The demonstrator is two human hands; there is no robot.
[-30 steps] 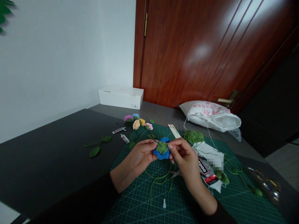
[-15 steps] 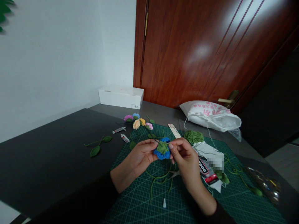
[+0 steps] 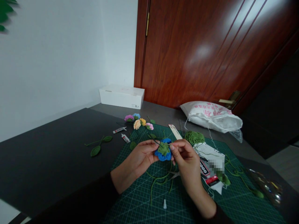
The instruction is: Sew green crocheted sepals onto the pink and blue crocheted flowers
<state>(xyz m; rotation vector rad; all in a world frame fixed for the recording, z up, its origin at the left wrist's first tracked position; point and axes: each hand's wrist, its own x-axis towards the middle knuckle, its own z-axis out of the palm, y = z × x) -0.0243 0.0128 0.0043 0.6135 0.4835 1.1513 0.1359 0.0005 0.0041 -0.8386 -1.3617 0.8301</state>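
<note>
A blue crocheted flower (image 3: 166,156) with a green base and a dark thin stem is held up between both hands, its green underside facing me. My left hand (image 3: 145,154) grips its left side, the thumb near the stem. At the right edge, my right hand (image 3: 185,155) pinches by the green base, where a thin strand shows; its fingertips partly hide the petals. Below the flower, green yarn tails (image 3: 158,180) lie on the green cutting mat (image 3: 140,202). Scissors (image 3: 174,175) lie partly behind my right hand.
Several crocheted flowers (image 3: 137,124), two small tubes (image 3: 125,138) and leaves (image 3: 95,151) lie to the left. A white box (image 3: 121,97) stands behind. On the right are a green yarn ball (image 3: 194,137), a white bag (image 3: 210,115), packaging (image 3: 216,161) and a small white cap (image 3: 164,204).
The view has shifted slightly. Both hands keep their hold on the blue flower, with hardly any visible movement.
</note>
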